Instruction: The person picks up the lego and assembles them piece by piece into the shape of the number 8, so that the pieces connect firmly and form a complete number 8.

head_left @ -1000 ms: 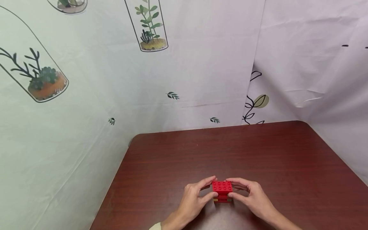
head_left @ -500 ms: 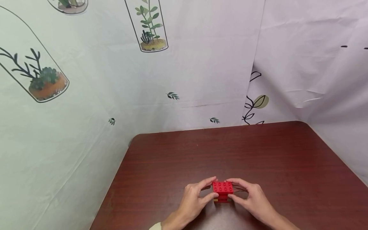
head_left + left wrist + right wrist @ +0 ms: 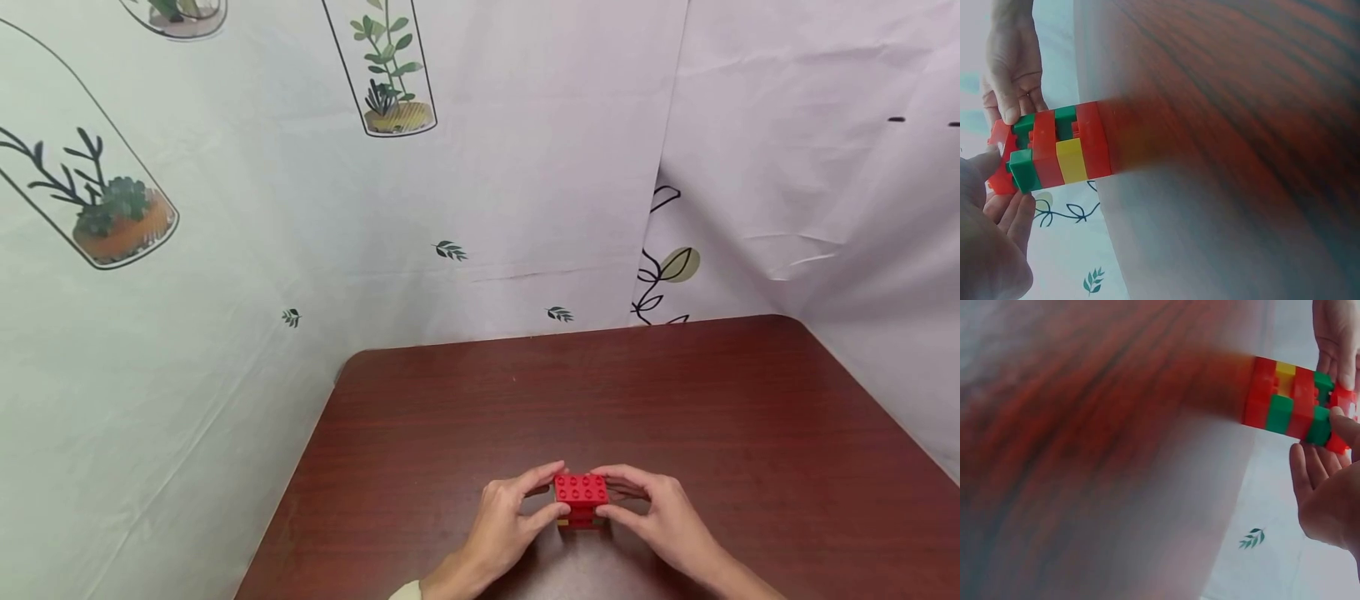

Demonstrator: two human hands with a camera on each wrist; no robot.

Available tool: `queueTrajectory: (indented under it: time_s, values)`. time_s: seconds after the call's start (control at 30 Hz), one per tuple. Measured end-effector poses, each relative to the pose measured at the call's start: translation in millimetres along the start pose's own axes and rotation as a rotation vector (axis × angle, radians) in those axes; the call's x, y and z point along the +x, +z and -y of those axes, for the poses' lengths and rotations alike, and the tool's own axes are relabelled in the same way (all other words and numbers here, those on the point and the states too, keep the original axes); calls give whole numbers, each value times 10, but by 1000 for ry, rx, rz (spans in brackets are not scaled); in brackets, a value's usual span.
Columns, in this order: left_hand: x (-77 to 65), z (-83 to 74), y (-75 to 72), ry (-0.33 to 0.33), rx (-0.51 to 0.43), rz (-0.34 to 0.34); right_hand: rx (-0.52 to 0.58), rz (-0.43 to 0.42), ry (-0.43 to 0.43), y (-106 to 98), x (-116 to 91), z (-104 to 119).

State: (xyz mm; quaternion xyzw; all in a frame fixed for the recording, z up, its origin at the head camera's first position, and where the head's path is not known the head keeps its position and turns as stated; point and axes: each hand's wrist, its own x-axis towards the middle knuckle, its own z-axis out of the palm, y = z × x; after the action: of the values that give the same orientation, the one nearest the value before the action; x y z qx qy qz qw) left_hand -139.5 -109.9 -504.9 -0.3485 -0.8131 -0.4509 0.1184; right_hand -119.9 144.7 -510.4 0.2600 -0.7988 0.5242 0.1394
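Observation:
On the table stands an upright stack of toy building bricks. Its top is a red studded brick, held at its left end by my left hand and at its right end by my right hand, thumbs in front and fingers behind. Below that layer the left wrist view shows a green brick, a middle red brick, a yellow brick and a bottom red brick. Another green brick shows low in the right wrist view. Whether the top brick sits fully down I cannot tell.
The dark red-brown wooden table reaches back to a pale hanging cloth printed with plants. The cloth also runs along the left and right sides of the table.
Almost nothing differs. The right thumb and the top red brick have shifted very slightly; both hands keep their places at the stack.

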Motion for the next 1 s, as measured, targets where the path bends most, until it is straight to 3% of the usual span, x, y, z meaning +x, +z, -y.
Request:
queueTrajectory:
  time_s: [0.3,0.8,1.0]
  values:
    - [-10,-4,-5,-21,7,17,47,96,66,-85,89,57]
    - [19,-28,-23,-20,10,34,-6,193,196,-139,204,193]
    - [17,-29,-24,-27,12,44,38,231,239,-166,192,180]
